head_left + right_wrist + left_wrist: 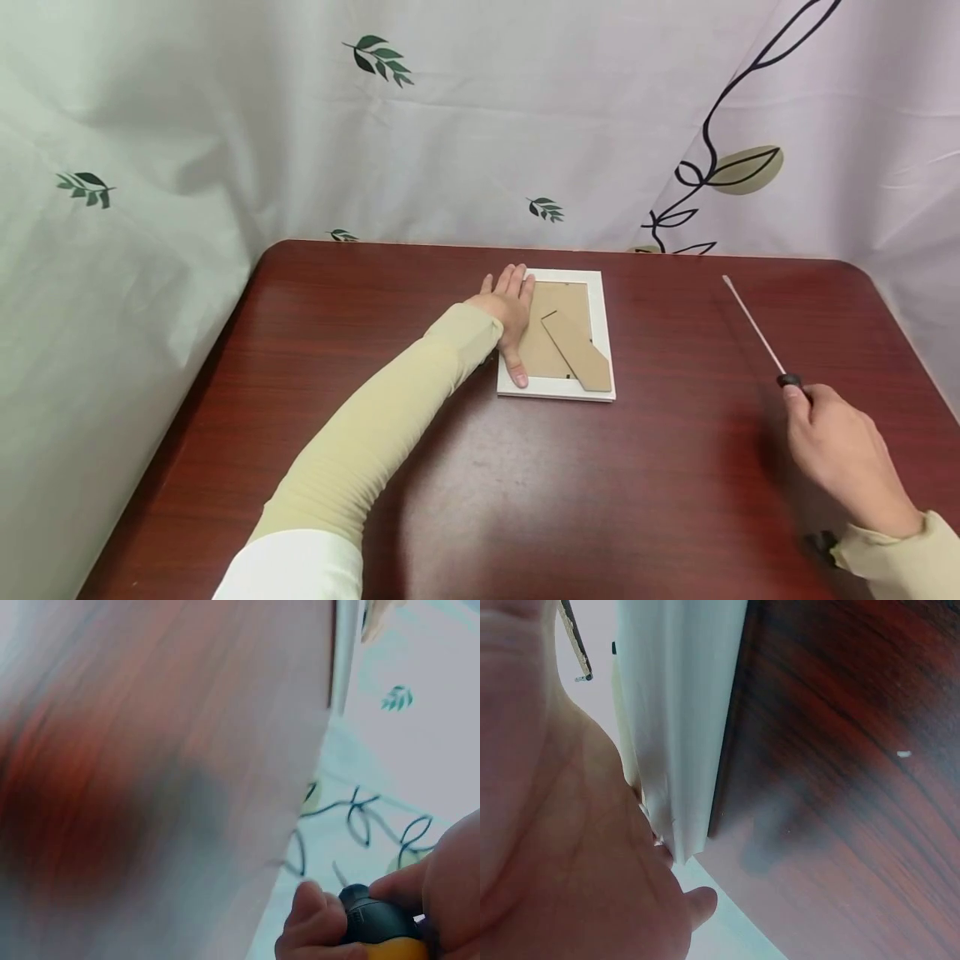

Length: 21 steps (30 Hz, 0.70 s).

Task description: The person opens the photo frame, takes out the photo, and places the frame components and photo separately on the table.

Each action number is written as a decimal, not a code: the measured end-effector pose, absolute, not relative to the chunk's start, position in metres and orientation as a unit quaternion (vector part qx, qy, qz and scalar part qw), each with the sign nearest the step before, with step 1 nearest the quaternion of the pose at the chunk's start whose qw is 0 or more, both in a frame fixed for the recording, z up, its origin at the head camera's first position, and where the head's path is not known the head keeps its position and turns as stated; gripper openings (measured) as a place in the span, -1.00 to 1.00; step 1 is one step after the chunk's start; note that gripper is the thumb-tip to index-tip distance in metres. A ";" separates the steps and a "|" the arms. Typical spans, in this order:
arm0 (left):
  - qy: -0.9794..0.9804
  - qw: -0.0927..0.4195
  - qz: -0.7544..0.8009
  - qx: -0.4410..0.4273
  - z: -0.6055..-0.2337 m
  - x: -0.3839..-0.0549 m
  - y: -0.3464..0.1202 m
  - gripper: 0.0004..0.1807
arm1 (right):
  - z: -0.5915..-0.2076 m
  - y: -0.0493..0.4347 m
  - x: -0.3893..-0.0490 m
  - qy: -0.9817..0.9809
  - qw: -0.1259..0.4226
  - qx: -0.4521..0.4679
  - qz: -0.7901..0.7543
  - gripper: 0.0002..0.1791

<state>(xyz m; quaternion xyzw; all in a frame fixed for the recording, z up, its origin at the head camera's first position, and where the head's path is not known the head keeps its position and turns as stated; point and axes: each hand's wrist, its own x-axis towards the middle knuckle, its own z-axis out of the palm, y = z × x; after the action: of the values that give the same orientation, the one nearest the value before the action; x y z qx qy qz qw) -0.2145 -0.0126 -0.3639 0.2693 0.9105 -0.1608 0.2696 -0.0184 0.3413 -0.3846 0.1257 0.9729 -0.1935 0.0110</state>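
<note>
A white picture frame (604,333) lies face down on the table, its brown backing board (564,297) and angled stand flap (581,354) facing up. My left hand (512,312) rests on the frame's left side with fingers straight and thumb spread toward the near edge. In the left wrist view the palm lies along the white frame edge (686,712). Over the table's right side, my right hand (843,450) grips a screwdriver (753,327), its long thin shaft pointing away and to the left. The right wrist view shows the black and yellow handle (382,922) inside the curled fingers.
The dark red wooden table (637,500) has rounded far corners. A white curtain (450,150) with leaf prints hangs right behind its far edge and along the left side. A tiny white speck (904,754) lies on the wood near the frame.
</note>
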 end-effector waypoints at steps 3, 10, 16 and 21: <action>0.912 0.262 -0.161 0.273 -0.361 -0.211 -0.014 0.85 | -0.382 0.327 -0.019 0.972 -0.022 0.105 -0.209 -0.56; 0.913 0.272 -0.154 0.264 -0.372 -0.218 -0.012 0.93 | -0.374 0.303 -0.019 0.963 -0.070 0.071 -0.251 -0.67; 0.909 0.284 -0.167 0.255 -0.381 -0.224 -0.008 0.98 | -0.377 0.278 -0.019 0.951 -0.051 0.069 -0.298 -0.64; 0.908 0.290 -0.172 0.249 -0.382 -0.225 -0.006 0.97 | -0.378 0.260 -0.023 0.942 -0.031 0.053 -0.330 -0.61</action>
<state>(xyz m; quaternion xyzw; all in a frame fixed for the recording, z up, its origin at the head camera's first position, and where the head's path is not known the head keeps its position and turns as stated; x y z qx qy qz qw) -0.2249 -0.0060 -0.3817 0.2495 0.9078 -0.1716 0.2902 -0.0227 0.2600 -0.3785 0.0529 0.9420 -0.3301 -0.0306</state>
